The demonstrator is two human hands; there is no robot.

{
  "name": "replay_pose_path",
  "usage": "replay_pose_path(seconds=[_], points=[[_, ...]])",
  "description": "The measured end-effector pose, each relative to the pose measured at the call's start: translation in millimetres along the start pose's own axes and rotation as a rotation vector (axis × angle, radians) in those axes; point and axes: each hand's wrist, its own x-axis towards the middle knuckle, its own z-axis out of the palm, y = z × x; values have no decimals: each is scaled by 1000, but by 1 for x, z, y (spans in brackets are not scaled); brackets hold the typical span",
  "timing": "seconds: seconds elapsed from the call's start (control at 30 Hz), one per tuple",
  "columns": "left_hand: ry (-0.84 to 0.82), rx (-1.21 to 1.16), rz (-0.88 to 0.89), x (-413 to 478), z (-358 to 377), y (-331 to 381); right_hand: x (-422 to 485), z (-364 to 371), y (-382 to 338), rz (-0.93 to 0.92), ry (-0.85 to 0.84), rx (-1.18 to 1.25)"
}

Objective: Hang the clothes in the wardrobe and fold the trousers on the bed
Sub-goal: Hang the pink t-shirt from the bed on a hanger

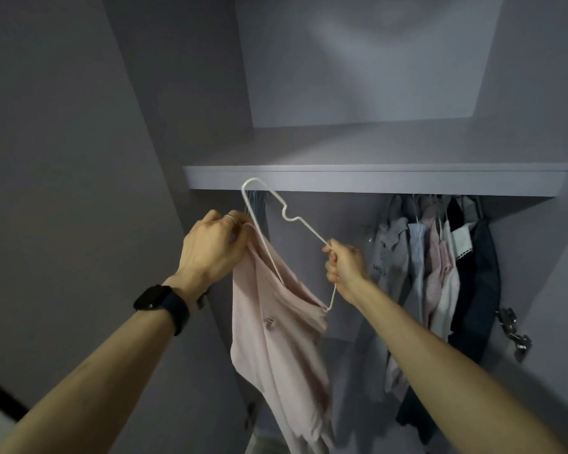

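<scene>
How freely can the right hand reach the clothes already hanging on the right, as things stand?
Probably yes, but not freely. The right hand is close beside the hanging clothes with nothing between them, yet it grips the white hanger, which carries the pink garment.

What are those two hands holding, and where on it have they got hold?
The right hand grips the white wire hanger by its lower arm. The left hand pinches the top edge of the pink garment at the hanger's other arm.
</scene>
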Motion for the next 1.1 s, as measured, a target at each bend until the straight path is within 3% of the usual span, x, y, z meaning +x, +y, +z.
replay_pose_path(seconds=[0.37,0.47,0.53,0.6,0.7,0.9,1.0,1.1], points=[[-70,-202,-3,11,16,35,-15,9,-8,21,81,169],[-21,-277,-58,18,12,23,-12,-12,13,40,155,-7],[11,-192,-87,16,9,18,-9,-27,21,29,179,-58],[28,-57,-104,12,7,10,-7,-39,16,-63,191,-184],[-8,108,-117,10,9,-5,-5,-51,-4,-252,197,-579],[-37,236,-93,7,17,-4,-20,-34,-32,-516,4,-1076],[-92,167,-101,10,15,7,-27,-17,-55,-658,2,-1127],[-152,87,-109,11,16,26,-26,3,-78,-579,-82,-1259]])
